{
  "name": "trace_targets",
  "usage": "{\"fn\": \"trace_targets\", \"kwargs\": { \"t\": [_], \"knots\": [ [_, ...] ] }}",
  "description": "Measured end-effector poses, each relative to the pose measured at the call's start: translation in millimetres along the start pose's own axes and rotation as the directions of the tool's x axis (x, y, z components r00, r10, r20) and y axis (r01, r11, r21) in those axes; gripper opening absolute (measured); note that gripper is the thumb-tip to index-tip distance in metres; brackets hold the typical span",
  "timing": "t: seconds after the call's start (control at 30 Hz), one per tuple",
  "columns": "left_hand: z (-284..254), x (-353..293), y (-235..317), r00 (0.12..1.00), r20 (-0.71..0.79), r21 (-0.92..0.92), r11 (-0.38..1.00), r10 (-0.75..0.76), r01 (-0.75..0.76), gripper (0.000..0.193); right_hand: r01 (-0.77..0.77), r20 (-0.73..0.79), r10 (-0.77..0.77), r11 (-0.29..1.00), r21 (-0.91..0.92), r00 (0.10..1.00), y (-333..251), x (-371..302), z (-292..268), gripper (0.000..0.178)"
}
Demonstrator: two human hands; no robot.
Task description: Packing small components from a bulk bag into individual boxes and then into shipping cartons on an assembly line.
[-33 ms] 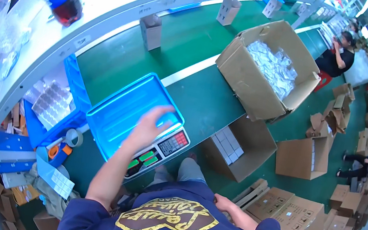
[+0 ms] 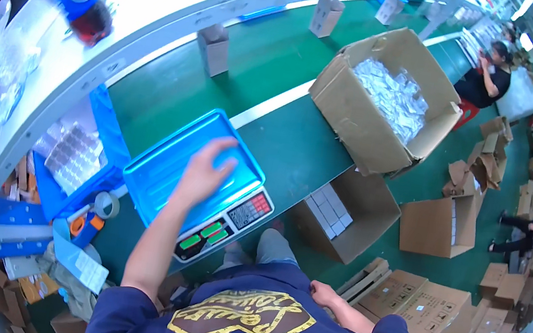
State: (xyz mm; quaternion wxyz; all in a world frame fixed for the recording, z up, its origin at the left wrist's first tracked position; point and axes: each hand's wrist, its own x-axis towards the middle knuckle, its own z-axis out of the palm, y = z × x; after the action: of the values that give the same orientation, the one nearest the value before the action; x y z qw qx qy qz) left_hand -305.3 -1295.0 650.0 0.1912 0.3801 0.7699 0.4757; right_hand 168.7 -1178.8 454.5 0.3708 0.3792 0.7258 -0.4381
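Left hand [image 2: 203,171], fingers spread apart, rests flat in blue tray [image 2: 165,174] on scale [image 2: 228,222].

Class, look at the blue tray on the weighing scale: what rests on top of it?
Only the left hand rests on the blue tray. The scale platform beneath is covered.

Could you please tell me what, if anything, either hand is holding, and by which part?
Nothing is held: the left hand lies open over the blue tray, and the right hand is empty.
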Motion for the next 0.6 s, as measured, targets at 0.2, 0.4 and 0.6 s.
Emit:
{"fn": "trace_targets", "kwargs": {
  "t": [0.2, 0.4, 0.6],
  "knots": [
    [-87.4, 134.6, -146.7, 0.916, -0.305, -0.17, 0.961, -0.261, 0.217, 0.071, -0.149, -0.393, 0.144, 0.989, 0.017, 0.908, -4.8, 46.4, -16.1, 0.021],
    [-99.1, 228.7, -183.9, 0.885, -0.287, -0.063, 0.93, -0.365, 0.363, 0.109, -0.191, 0.457, 0.203, 0.979, -0.073, 0.866, -66.6, 9.2, -196.0, 0.035],
    [-123.8, 270.8, -254.5, 0.897, -0.304, 0.006, 0.941, -0.32, 0.338, 0.107, 0.56, -0.038, -0.588, 0.746, 0.36, 0.808, -236.4, -84.0, -468.6, 0.024]
  ]
}}
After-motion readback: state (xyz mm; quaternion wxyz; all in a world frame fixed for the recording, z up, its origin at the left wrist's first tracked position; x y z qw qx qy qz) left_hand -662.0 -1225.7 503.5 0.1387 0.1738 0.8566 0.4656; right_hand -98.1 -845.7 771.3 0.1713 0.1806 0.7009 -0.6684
